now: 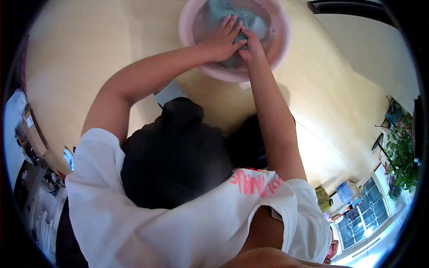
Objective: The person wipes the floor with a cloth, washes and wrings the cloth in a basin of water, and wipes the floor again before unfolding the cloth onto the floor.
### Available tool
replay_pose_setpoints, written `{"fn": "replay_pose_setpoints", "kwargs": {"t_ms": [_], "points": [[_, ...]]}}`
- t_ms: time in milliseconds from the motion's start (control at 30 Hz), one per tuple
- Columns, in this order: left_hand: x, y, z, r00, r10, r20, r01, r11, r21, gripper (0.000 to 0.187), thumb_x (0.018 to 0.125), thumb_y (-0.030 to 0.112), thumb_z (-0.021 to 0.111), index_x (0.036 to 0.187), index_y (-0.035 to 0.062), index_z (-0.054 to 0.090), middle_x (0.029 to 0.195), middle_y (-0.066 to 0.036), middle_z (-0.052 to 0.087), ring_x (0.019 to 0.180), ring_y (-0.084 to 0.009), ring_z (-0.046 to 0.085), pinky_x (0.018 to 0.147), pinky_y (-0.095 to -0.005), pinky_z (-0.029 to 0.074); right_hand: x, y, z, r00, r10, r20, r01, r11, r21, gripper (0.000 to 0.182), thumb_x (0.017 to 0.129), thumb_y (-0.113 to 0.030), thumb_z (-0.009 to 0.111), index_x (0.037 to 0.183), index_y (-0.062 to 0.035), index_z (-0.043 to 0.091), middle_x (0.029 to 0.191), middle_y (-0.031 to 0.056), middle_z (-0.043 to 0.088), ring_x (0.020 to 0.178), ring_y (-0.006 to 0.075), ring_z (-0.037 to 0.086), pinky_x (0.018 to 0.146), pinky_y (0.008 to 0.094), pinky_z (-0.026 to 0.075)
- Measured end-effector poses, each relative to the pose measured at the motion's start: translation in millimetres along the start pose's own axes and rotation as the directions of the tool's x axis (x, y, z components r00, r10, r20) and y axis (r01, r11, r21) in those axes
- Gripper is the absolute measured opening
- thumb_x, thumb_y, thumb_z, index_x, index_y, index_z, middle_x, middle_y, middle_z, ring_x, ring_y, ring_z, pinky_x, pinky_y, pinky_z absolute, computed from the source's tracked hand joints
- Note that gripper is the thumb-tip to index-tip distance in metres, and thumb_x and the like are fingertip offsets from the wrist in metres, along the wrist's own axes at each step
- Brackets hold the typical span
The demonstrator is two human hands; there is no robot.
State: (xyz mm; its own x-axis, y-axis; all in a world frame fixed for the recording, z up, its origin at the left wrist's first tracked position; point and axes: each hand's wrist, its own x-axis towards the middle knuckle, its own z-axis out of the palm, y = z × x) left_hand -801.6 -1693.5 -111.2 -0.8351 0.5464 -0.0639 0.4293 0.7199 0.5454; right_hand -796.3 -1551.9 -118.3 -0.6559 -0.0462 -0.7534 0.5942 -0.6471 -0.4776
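Note:
A pink basin (189,35) at the top of the head view holds water and a wet grey-green cloth (222,8). My left hand (222,41) lies over the cloth, palm down, its fingers stretched out and slightly apart. From the right, my right hand (254,48) has its thumb and fingers around a bunched part of the cloth, close against my left fingertips. Some of the right fingers are hidden in the folds. Part of the cloth lies under the water.
The basin stands on a pale yellowish floor (143,27). My knees in black trousers (174,152) are between my arms. Far left are a cardboard box (35,134) and clutter. On the right are a green plant (401,156), a window (364,212) and a blue water jug (345,192).

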Motion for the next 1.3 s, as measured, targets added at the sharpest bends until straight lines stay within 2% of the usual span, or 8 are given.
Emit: {"fn": "replay_pose_setpoints", "kwargs": {"t_ms": [167,400,500,600,800,1100,1200,1300], "points": [[11,0,-30,0.976,-0.077,0.202,0.031,0.974,0.224,0.084,0.096,0.063,0.034,0.154,0.0071,0.013,0.161,-0.013,0.014,0.150,-0.0293,0.007,0.118,-0.0527,0.008,-22,-12,-8,0.992,-0.120,0.036,0.110,0.973,0.204,0.039,0.098,-0.020,0.051,0.134,-0.0035,0.045,0.128,0.0146,0.057,0.116,0.0327,0.056,0.100,0.0497,0.046],[5,1,-71,0.941,-0.240,0.237,-0.011,0.681,0.732,0.060,0.096,0.023,0.039,0.152,0.0084,0.025,0.160,-0.014,0.018,0.149,-0.0323,0.009,0.119,-0.0480,0.010,-49,-10,-11,0.997,-0.078,-0.020,0.080,0.942,0.325,0.038,0.099,-0.017,0.048,0.133,-0.0012,0.046,0.131,0.0159,0.056,0.121,0.0334,0.054,0.107,0.0487,0.042],[14,-4,-59,0.955,-0.160,0.251,-0.067,0.707,0.704,0.060,0.098,0.030,0.041,0.152,0.0080,0.026,0.159,-0.014,0.021,0.148,-0.0320,0.015,0.119,-0.0458,0.013,-45,-4,-17,0.996,-0.027,0.084,-0.004,0.940,0.341,0.038,0.100,-0.019,0.049,0.134,-0.0028,0.046,0.132,0.0151,0.056,0.122,0.0326,0.053,0.108,0.0485,0.040],[26,-2,-31,0.977,0.160,-0.140,-0.151,0.986,0.072,0.046,0.096,0.024,0.047,0.139,0.0062,0.047,0.149,-0.018,0.039,0.143,-0.0348,0.027,0.117,-0.0468,0.022,-28,5,-26,0.973,-0.019,0.231,-0.058,0.945,0.321,0.038,0.100,-0.021,0.047,0.133,-0.0038,0.046,0.130,0.0140,0.057,0.120,0.0314,0.055,0.107,0.0478,0.041],[35,-14,-6,0.951,0.308,0.025,-0.300,0.902,0.310,0.066,0.097,0.048,0.041,0.152,0.0133,0.028,0.157,-0.012,0.027,0.145,-0.0281,0.026,0.118,-0.0463,0.018,-33,6,-18,1.000,-0.013,-0.013,0.016,0.961,0.276,0.039,0.101,-0.026,0.046,0.133,-0.0036,0.046,0.126,0.0125,0.058,0.115,0.0304,0.056,0.104,0.0474,0.043],[54,-54,-33,0.897,0.410,0.167,-0.438,0.877,0.200,0.050,0.094,0.024,0.044,0.141,0.0055,0.044,0.149,-0.015,0.040,0.143,-0.0308,0.028,0.117,-0.0457,0.023,-50,-3,-17,1.000,-0.020,0.014,0.016,0.964,0.267,0.044,0.100,-0.022,0.051,0.138,-0.0023,0.041,0.134,0.0145,0.053,0.121,0.0320,0.053,0.106,0.0489,0.042],[55,-59,-37,0.959,0.072,0.273,-0.179,0.903,0.391,0.056,0.092,0.028,0.043,0.143,0.0062,0.041,0.149,-0.013,0.040,0.144,-0.0273,0.028,0.118,-0.0439,0.022,-60,-6,-11,1.000,-0.027,0.014,0.022,0.963,0.269,0.045,0.100,-0.023,0.049,0.139,-0.0017,0.040,0.134,0.0147,0.053,0.122,0.0320,0.053,0.106,0.0491,0.042],[56,-85,-6,0.976,0.201,0.088,-0.205,0.685,0.700,0.064,0.093,0.041,0.044,0.147,0.0083,0.035,0.153,-0.011,0.036,0.145,-0.0282,0.024,0.118,-0.0475,0.017,-52,-2,-23,0.997,0.038,0.070,-0.060,0.937,0.344,0.045,0.101,-0.024,0.047,0.140,-0.0023,0.039,0.135,0.0141,0.053,0.123,0.0319,0.052,0.107,0.0496,0.040]]}}
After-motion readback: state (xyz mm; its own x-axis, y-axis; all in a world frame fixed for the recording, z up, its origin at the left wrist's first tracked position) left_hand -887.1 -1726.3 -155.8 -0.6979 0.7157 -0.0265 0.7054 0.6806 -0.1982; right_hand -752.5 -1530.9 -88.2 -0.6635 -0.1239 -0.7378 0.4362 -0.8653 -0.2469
